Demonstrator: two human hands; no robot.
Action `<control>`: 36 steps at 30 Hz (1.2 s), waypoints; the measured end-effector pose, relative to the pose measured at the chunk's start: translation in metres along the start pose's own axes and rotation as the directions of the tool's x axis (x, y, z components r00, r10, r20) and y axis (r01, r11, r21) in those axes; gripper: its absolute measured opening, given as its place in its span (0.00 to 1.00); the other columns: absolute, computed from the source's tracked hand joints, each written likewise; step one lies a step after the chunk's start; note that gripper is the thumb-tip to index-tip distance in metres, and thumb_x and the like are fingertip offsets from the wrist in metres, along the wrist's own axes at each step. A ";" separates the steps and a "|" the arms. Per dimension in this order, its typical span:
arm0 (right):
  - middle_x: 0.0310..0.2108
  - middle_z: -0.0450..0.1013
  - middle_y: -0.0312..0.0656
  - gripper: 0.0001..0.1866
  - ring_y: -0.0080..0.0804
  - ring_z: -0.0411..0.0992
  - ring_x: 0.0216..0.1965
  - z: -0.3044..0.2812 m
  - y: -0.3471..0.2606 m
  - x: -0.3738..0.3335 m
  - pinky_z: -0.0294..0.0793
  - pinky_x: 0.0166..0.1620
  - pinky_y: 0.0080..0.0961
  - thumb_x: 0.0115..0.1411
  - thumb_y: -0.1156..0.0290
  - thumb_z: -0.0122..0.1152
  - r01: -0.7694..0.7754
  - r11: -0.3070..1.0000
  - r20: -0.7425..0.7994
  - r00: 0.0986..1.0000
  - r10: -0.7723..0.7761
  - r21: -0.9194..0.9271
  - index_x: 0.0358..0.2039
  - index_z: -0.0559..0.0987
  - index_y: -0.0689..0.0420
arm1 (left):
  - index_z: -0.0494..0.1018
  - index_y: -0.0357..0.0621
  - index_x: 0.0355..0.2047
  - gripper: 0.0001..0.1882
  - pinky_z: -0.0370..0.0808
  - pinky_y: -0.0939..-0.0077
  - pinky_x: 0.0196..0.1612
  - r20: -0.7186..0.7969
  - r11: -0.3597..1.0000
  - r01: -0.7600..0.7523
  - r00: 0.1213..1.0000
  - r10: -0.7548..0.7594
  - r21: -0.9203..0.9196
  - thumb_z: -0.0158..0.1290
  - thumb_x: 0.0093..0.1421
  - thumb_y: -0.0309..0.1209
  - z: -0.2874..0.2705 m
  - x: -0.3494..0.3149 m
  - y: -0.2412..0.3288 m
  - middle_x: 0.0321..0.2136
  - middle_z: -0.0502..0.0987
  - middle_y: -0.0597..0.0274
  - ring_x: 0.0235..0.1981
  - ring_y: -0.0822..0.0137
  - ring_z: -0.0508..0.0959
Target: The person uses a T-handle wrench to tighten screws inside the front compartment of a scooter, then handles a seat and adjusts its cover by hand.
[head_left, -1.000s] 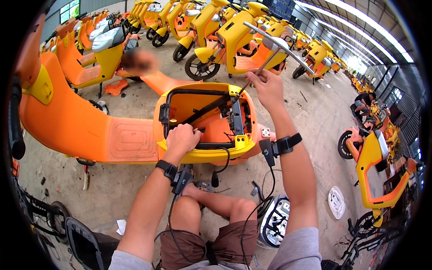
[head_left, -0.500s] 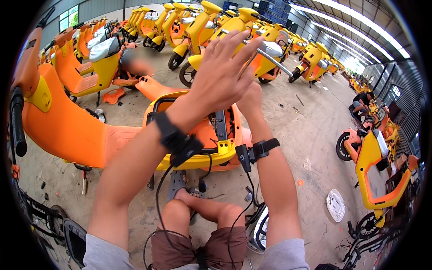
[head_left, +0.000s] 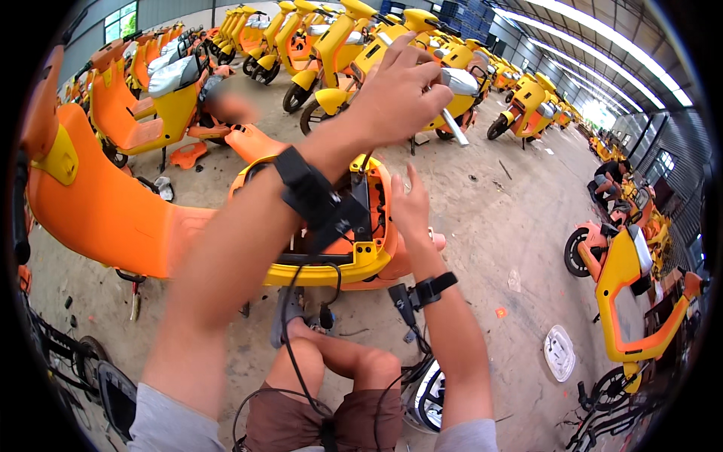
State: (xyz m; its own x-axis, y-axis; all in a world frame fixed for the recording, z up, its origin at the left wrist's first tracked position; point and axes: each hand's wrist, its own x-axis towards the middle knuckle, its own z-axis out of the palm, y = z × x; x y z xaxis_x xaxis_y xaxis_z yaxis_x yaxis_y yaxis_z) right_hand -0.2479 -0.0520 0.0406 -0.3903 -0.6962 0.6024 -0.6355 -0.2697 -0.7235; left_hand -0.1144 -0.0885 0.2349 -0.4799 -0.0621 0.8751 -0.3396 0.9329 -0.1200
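My left hand [head_left: 399, 98] is raised over the scooter body, fingers curled around a silver T-handle wrench [head_left: 454, 128]. One end of its crossbar sticks out to the right of the hand. A thin dark rod, perhaps its shaft, shows below the wrist and reaches down to the scooter's open seat compartment [head_left: 369, 260]. My right hand [head_left: 410, 203] is lower, beside the compartment's right rim, with fingers apart and nothing visible in it. The orange and yellow scooter [head_left: 113, 211] lies across in front of me. My left forearm hides part of the compartment.
Rows of yellow scooters [head_left: 331, 53] stand behind. A yellow scooter frame [head_left: 617, 301] is at the right, near a white oval part [head_left: 559, 352] on the floor. A black-and-white helmet [head_left: 429, 395] sits by my right arm. A person [head_left: 608, 181] crouches far right.
My right hand has come away from the wrench and dropped toward the compartment's rim. My left hand has shifted slightly right and closed around the wrench's crossbar, which has turned.
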 end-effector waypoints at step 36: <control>0.53 0.75 0.58 0.32 0.56 0.74 0.53 0.009 -0.014 -0.047 0.72 0.57 0.42 0.59 0.66 0.53 -0.340 0.922 -0.013 0.939 0.344 -0.186 0.64 0.70 0.62 | 0.78 0.23 0.44 0.21 0.77 0.61 0.42 0.289 0.784 0.616 0.740 -0.608 0.073 0.57 0.63 0.35 -0.072 0.033 0.005 0.40 0.82 0.38 0.39 0.52 0.82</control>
State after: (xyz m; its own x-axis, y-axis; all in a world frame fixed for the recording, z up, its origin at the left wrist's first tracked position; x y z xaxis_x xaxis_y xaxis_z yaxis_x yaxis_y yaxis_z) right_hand -0.2145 -0.0218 0.0195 -0.5932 -0.7381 0.3214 -0.5774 0.1119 -0.8087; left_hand -0.0734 -0.0606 0.2973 -0.3820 -0.7155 0.5849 -0.6208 0.6675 0.4112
